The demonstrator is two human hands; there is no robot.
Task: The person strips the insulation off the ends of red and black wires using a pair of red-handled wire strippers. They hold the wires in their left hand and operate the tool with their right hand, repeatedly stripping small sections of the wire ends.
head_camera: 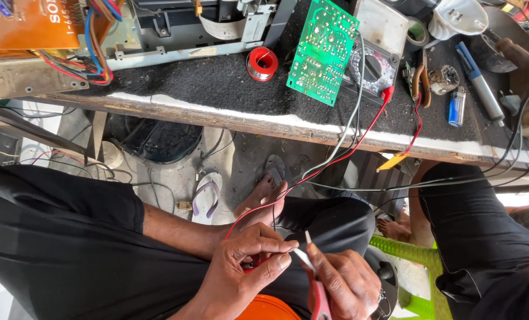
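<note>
Head view, seated at bench edge, hands low over lap. Left hand curled, thumb and fingertips pinched onto the end of a thin red insulated wire, held just above the black trouser leg. Right hand closed around a pink-handled cutting tool, its slim pale metal tip pointing up and meeting the left fingertips at the wire end; whether the tip bites the wire cannot be told. The red wire climbs from the pinch, past a bare foot on the concrete floor, up to a red plug at a grey dial-faced multimeter on the bench. A grey cable runs beside it. Bench: worn wooden table edge topped with black rough matting. On the matting, a green rectangular printed circuit board leans over the meter; a small red spool of solder wire sits just left of it. Right of the meter: orange-handled pliers, a blue lighter, a blue-and-grey pen-shaped tool. Far left: orange-brown circuit board with a bundle of coloured leads. White and purple sandal on the floor beneath. Green plastic stool at lower right, beside another person's dark-clad leg
</note>
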